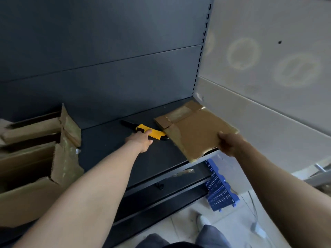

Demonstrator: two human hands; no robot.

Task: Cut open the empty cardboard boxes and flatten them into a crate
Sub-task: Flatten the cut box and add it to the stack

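Observation:
A flattened cardboard box with tape strips lies at the right end of the dark shelf, jutting over its front edge. My right hand grips its near right corner. A yellow and black utility knife lies on the shelf just left of the box, blade pointing to the back left. My left hand rests on the knife's handle, fingers curled over it. Several open cardboard boxes stand at the shelf's left end, flaps up.
A blue perforated plastic crate stands on the floor below the shelf's right end. A grey wall panel closes the right side. A slotted upright marks the shelf's back corner. My legs and a white shoe are at the bottom.

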